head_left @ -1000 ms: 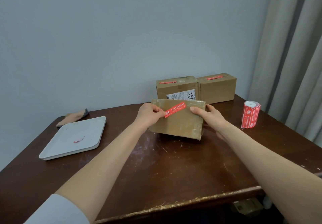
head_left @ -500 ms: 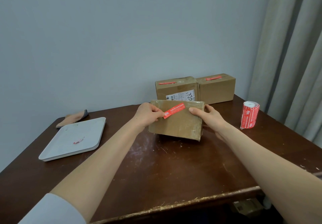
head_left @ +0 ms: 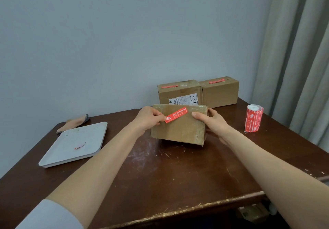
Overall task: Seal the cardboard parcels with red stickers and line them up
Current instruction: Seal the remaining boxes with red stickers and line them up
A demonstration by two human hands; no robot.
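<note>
Nearest to you, a white sleeve (head_left: 48, 214) covers your left upper arm, and both bare forearms reach out over the dark brown bench (head_left: 160, 184), whose front edge is worn and scuffed. Out to your left lies a pale square tray (head_left: 74, 145) with a small pinkish-red scrap (head_left: 79, 146) on it.

In the middle of the bench stands the parcel (head_left: 178, 132) you are working on, a flat cardboard box propped on its lower edge with its broad face tipped toward you. Your left hand (head_left: 148, 120) pinches the left end of a red sticker (head_left: 176, 115) between thumb and fingers. The sticker lies slantwise across the upper part of that face, its right end higher than its left. Your right hand (head_left: 213, 121) grips the parcel's right side, thumb pressed on the front face just beside the sticker's right end, fingers curled round behind.

To the right, apart from the parcel, a roll of red stickers (head_left: 253, 119) stands upright. Beyond the tray a tan cloth (head_left: 74, 122) lies near the bench's far left corner.

At the back, against the wall (head_left: 124, 41), two sealed boxes stand side by side and touching: the left box (head_left: 178, 93) bears a white label, the right box (head_left: 220, 91) is plain, and each has a red sticker on its top. A grey curtain (head_left: 302, 59) hangs on the right.
</note>
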